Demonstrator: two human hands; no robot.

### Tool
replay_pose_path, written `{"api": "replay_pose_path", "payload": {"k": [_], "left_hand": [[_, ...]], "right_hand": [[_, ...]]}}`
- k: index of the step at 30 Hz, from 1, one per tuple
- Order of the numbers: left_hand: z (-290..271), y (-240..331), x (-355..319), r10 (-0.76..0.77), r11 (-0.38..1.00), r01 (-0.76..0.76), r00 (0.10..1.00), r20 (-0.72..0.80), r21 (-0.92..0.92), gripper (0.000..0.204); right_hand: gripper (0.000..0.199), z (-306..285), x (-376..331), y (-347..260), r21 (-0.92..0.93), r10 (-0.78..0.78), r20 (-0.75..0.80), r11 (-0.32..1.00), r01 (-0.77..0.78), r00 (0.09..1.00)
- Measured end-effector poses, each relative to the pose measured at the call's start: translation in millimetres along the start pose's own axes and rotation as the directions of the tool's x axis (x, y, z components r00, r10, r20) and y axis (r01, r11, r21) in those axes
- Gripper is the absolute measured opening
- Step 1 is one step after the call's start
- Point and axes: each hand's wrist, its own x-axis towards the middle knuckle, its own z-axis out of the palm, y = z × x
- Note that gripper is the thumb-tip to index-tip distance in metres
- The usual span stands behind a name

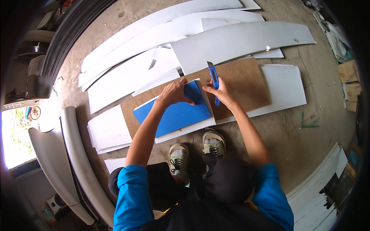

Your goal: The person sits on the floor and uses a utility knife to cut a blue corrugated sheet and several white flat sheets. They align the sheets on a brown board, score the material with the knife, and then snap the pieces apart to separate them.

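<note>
A blue ribbed sheet [179, 117] lies over a white sheet [169, 138] on a brown wooden board [241, 86]. My left hand [175, 94] presses on the blue sheet's far edge, fingers spread and thumb stretched toward its right side. Just right of that sheet, my right hand [220, 91] grips a blue utility knife [213, 75]. The knife stands roughly upright in the hand, its dark blade end pointing away from me. Its lower end shows below the palm, apart from the sheet.
Long white panels [243, 40] lie beyond the board, and a stack of white sheets [110, 133] shows at its left. Two tall pale curved pieces [79, 142] stand at the left. My shoes [214, 145] are close to the near edge. Wooden blocks [351, 90] sit far right.
</note>
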Motion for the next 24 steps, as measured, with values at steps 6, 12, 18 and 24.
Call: {"api": "replay_pose_path", "payload": {"k": [6,12,18,24], "left_hand": [[-61.0,32.7,-32.2,0.128,0.981,-0.142,0.986,-0.11,-0.13,0.073],[-123.4,69.2,-84.7,0.133,0.988,-0.141,0.983,-0.123,-0.061,0.077],[-136.2,75.4,-139.9,0.32,0.947,-0.294,0.872,-0.37,0.127,0.069],[-125.0,62.7,-152.0,0.136,0.977,-0.043,0.882,-0.451,0.21,0.072]], "right_hand": [[0.057,4.5,-9.6,-65.9,0.266,0.03,0.179,0.961,-0.078,0.983],[0.03,15.7,-29.4,-128.8,0.443,-0.109,0.287,0.896,-0.031,0.952],[0.026,36.4,-52.8,-167.9,0.407,-0.128,0.422,0.912,-0.061,0.897],[0.026,58.3,-57.7,-151.5,0.185,-0.145,0.166,0.976,0.113,0.975]]}}
